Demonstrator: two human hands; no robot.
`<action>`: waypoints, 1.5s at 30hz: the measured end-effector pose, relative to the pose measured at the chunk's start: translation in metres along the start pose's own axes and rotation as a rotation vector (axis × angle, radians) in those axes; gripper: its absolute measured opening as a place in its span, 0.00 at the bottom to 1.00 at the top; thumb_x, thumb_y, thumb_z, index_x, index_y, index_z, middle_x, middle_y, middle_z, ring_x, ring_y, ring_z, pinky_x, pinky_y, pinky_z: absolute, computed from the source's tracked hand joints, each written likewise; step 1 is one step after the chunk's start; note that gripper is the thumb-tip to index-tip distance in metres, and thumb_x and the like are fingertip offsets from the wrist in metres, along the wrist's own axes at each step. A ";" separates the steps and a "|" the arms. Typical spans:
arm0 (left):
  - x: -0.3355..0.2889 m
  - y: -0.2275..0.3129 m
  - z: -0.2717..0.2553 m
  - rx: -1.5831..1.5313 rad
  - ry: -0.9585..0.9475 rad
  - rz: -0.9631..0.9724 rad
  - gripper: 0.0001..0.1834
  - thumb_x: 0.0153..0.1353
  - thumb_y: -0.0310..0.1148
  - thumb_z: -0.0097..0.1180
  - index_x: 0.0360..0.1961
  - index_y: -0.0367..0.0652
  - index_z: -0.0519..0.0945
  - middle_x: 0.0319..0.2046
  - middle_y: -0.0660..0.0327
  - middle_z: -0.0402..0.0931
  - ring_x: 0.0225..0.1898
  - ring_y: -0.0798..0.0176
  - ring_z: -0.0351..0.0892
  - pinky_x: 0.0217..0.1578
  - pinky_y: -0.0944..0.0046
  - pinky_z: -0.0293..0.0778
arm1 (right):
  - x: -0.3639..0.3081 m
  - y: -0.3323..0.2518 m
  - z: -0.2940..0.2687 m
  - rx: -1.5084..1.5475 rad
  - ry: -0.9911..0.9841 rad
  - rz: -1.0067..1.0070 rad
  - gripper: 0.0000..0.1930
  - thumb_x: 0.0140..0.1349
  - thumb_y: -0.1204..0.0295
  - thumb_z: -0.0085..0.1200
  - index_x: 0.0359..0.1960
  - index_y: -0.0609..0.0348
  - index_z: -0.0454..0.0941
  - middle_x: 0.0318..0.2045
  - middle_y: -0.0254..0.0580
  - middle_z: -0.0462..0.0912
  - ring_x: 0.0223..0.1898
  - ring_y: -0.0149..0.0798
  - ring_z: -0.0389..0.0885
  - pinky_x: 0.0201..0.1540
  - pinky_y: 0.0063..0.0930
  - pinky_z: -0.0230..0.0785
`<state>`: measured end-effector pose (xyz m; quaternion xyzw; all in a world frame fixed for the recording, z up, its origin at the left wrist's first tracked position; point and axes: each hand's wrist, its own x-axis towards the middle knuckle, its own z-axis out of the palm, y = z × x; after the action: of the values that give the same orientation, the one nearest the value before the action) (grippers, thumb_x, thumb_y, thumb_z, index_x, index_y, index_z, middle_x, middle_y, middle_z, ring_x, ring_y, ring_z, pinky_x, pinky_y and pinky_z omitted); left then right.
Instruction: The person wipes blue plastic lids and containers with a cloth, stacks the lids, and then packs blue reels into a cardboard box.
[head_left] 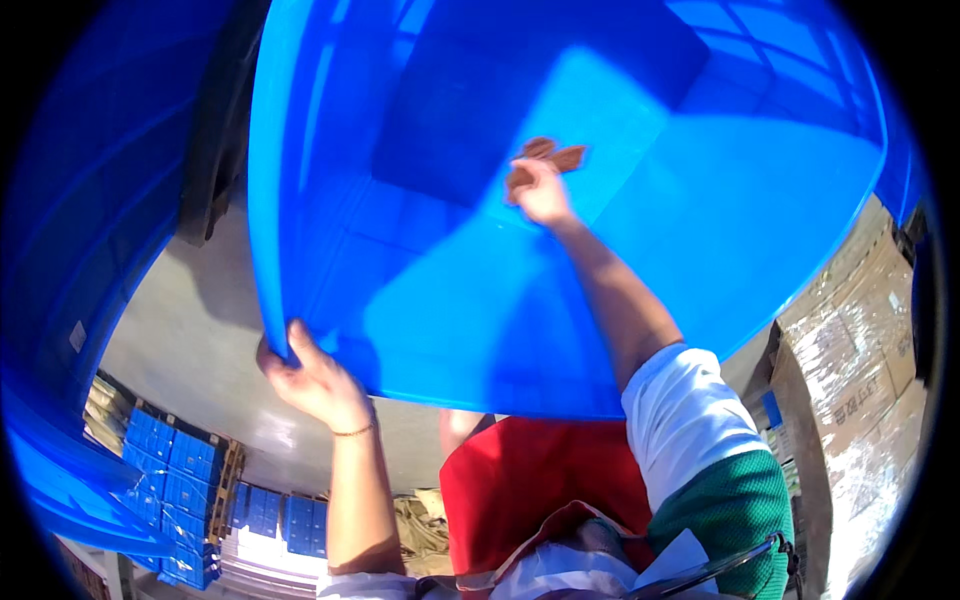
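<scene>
1. A person reaches deep into a big blue bin (pixel 760 205), its wide mouth turned toward the body, with a brown cloth (pixel 567 158) in the right hand (pixel 546 195).
2. The work appears to be in mid-course: the cloth is in hand and well inside the bin, and the other hand has hold of the rim. Nothing on the bin's inner faces shows clearly which parts have been covered and which are left, so the share done cannot be told.
3. The cloth lies bunched at the bin's far inner panel, in a patch of sunlight, seemingly pressed to the surface, though firm contact is hard to confirm.
4. Fingers of the right hand are curled together and clamped on the cloth; loose folds stick out past the fingertips, deeper into the bin and toward its right side. Slight blur hides the exact grip.
5. At the bin's near left corner, the left hand (pixel 325 390) is closed around the rim, thumb and fingers straddling the edge, well apart from the cloth.
6. Below the bin's near edge shows a red apron (pixel 540 475); beyond its right side stand wrapped cartons (pixel 860 375).
</scene>
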<state>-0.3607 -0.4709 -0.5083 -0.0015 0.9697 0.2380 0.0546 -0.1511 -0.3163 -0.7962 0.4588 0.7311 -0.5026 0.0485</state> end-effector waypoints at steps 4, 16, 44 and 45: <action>0.002 -0.013 -0.004 -0.113 -0.052 -0.024 0.21 0.60 0.43 0.51 0.36 0.30 0.69 0.29 0.56 0.71 0.32 0.65 0.68 0.37 0.65 0.66 | -0.058 -0.156 0.045 0.502 -0.374 -0.035 0.08 0.49 0.74 0.49 0.31 0.63 0.74 0.35 0.44 0.77 0.32 0.41 0.75 0.35 0.35 0.68; 0.008 -0.031 -0.006 0.066 -0.292 0.237 0.12 0.54 0.30 0.58 0.34 0.31 0.74 0.29 0.57 0.74 0.29 0.65 0.73 0.33 0.65 0.70 | -0.142 0.041 0.017 -0.603 -0.083 0.224 0.12 0.51 0.57 0.45 0.30 0.45 0.77 0.37 0.35 0.78 0.44 0.40 0.72 0.42 0.48 0.61; 0.001 -0.029 -0.011 0.117 -0.306 0.144 0.14 0.52 0.30 0.59 0.37 0.31 0.75 0.29 0.57 0.77 0.30 0.64 0.74 0.34 0.65 0.71 | -0.118 0.087 -0.054 -1.244 -0.499 0.135 0.19 0.58 0.69 0.39 0.53 0.53 0.66 0.52 0.42 0.69 0.56 0.42 0.63 0.52 0.34 0.58; 0.001 -0.026 -0.011 0.125 -0.284 0.147 0.14 0.52 0.30 0.60 0.37 0.31 0.75 0.30 0.57 0.77 0.30 0.64 0.74 0.34 0.65 0.71 | -0.115 0.098 -0.052 -1.261 -0.582 0.155 0.19 0.59 0.69 0.39 0.53 0.53 0.66 0.52 0.41 0.70 0.57 0.42 0.62 0.52 0.34 0.57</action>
<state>-0.3622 -0.4989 -0.5111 0.1066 0.9627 0.1784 0.1733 0.0059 -0.3407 -0.7770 0.2409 0.8057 -0.0800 0.5351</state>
